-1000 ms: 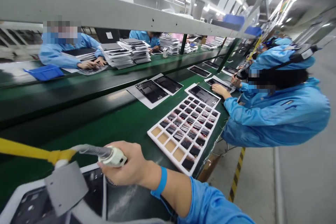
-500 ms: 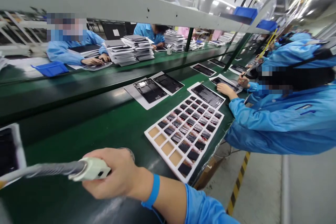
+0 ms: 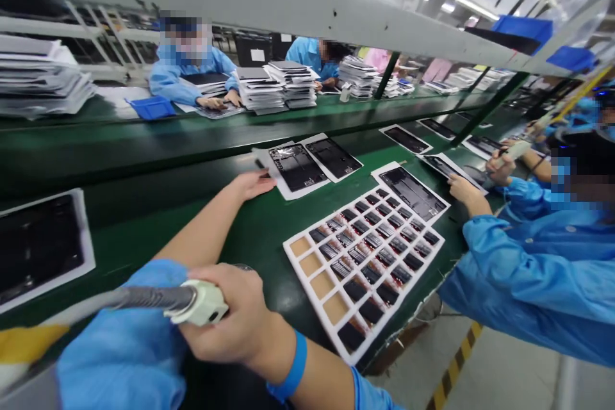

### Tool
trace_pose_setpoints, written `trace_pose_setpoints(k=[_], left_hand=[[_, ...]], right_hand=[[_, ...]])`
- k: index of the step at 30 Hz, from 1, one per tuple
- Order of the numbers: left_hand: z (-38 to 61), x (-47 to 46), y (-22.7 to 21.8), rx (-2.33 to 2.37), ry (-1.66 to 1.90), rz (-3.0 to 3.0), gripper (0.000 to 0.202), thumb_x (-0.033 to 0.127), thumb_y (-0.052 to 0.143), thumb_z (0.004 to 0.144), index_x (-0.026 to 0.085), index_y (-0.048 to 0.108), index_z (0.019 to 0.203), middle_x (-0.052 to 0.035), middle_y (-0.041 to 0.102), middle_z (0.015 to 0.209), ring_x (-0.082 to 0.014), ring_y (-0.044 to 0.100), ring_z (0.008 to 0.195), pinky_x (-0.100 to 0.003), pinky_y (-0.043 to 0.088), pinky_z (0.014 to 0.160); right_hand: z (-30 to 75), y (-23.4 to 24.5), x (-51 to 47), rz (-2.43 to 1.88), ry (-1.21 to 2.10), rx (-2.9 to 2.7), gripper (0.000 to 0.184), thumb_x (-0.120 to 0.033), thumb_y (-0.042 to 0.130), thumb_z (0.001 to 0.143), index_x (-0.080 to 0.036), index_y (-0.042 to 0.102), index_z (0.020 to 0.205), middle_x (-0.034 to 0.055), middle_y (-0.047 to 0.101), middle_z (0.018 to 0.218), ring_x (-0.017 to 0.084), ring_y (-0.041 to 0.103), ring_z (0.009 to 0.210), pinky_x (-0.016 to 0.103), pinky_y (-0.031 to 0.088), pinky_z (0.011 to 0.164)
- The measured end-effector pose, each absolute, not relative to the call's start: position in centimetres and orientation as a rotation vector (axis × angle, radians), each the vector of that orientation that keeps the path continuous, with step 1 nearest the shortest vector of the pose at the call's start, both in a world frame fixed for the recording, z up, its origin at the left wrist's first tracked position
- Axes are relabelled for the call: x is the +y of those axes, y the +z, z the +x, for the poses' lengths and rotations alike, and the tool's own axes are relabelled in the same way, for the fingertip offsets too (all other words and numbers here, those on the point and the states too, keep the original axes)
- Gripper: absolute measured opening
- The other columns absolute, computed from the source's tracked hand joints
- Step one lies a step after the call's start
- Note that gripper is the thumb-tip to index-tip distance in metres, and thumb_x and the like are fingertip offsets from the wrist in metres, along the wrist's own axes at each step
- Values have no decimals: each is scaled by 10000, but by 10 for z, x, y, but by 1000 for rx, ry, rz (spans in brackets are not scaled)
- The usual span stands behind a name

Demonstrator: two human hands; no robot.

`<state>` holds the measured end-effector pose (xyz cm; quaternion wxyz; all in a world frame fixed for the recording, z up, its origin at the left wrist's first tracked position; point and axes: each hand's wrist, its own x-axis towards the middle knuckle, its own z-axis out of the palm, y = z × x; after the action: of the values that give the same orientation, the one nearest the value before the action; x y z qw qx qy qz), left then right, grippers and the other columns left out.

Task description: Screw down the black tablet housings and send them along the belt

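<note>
My right hand (image 3: pixel 230 314) is closed round a pale green corded electric screwdriver (image 3: pixel 204 304), its grey cable running off to the left. Its working end is hidden behind my fingers, where part of a clear round rim shows. Stretched forward over the green bench, my left hand (image 3: pixel 253 185) has its fingers extended. Their tips reach the left edge of a white sheet (image 3: pixel 291 192) under a black tablet-like panel (image 3: pixel 298 166) with a silver-and-black board at one end. Whether they grip the paper cannot be made out.
A white compartment tray (image 3: pixel 307 278) holds rows of small black parts, with several bare slots. More panels on paper include one at left (image 3: pixel 38 246) and one behind the tray (image 3: pixel 413 192). A co-worker in blue (image 3: pixel 528 256) sits right; others work behind paper stacks (image 3: pixel 293 83).
My left arm has come into view and reached the sheet's edge. The right hand still holds the screwdriver. The view has swung left, and the co-worker at right has lifted a panel.
</note>
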<state>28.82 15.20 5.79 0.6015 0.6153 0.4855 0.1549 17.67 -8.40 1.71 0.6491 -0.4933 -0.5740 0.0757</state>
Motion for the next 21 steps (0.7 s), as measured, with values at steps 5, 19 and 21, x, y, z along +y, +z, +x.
trace_pose_setpoints(k=[5,19,21], left_hand=[[334,167,33,1397,358,1491,247,228,892,947,157,701,808,-98,691,674,-274,782,882,-335,626,807],[333,154,20,1325,609,1261,317,357,864,1051,145,764,1265,-109,786,1198,-242,794,1049,-387,692,899],[321,158,22,1308,658,1234,374,404,831,1078,158,749,1348,-115,759,1320,-268,778,1160,-410,687,967]], right_hand=[[183,29,-97,-1041,44,-1222,492,-370,760,897,-264,673,1370,50,891,1079,209,881,864,280,740,872],[189,43,-110,-1065,109,-1101,333,-320,824,905,-240,748,1219,45,874,955,231,848,752,342,742,722],[189,46,-110,-1052,152,-1083,280,-316,842,891,-238,762,1148,30,863,914,224,838,733,342,736,718]])
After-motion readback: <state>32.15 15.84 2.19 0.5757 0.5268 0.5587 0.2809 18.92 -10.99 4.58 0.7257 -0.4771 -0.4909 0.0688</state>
